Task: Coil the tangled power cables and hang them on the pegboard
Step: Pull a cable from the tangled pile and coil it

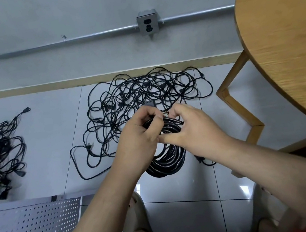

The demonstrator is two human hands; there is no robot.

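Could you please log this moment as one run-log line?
left hand: holds coil | right hand: holds coil | tangled cables: on floor | pegboard: lower left

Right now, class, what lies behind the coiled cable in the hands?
A tangled cable pile on the floor, with a small grey box. The coil, left hand and right hand hide its near part.

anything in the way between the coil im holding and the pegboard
Nothing visible does. The left hand and right hand grip the coil; the pegboard lies lower left, with only floor and the left forearm between. The big tangle lies farther back.
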